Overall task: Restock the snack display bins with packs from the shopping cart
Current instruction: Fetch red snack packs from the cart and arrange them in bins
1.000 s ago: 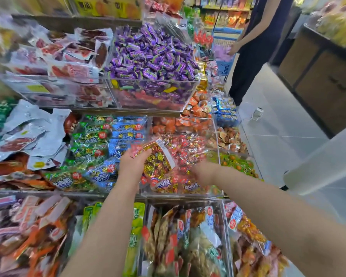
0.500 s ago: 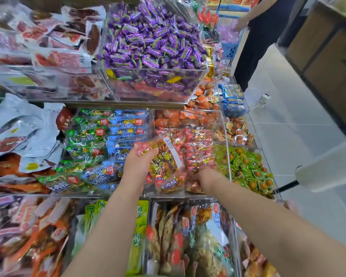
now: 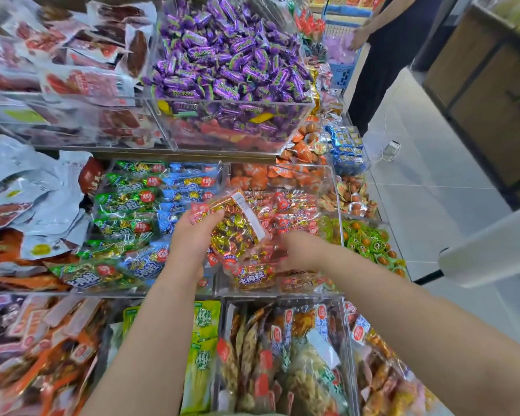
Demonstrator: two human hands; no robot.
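My left hand (image 3: 192, 235) grips the top left corner of a clear bag of red and gold snack packs (image 3: 237, 226), held tilted over the clear acrylic bin (image 3: 338, 205) of red packs in the middle row. My right hand (image 3: 297, 250) holds the bag's lower right end, its fingers hidden and blurred behind the plastic. A white label strip runs along the bag's upper edge. More red and gold packs (image 3: 252, 274) lie at the bin's front. The shopping cart (image 3: 341, 73) shows as a blue basket at the far end of the aisle.
Green and blue packs (image 3: 126, 205) fill the bin to the left. Purple candies (image 3: 228, 64) heap in the bin above. A person in dark clothes (image 3: 385, 55) stands by the cart. A white roll (image 3: 490, 250) juts in at the right. Tiled floor (image 3: 427, 181) lies right.
The view has tipped down and nearer. Both hands keep hold of the bag; the right hand has slid slightly right along its lower end.
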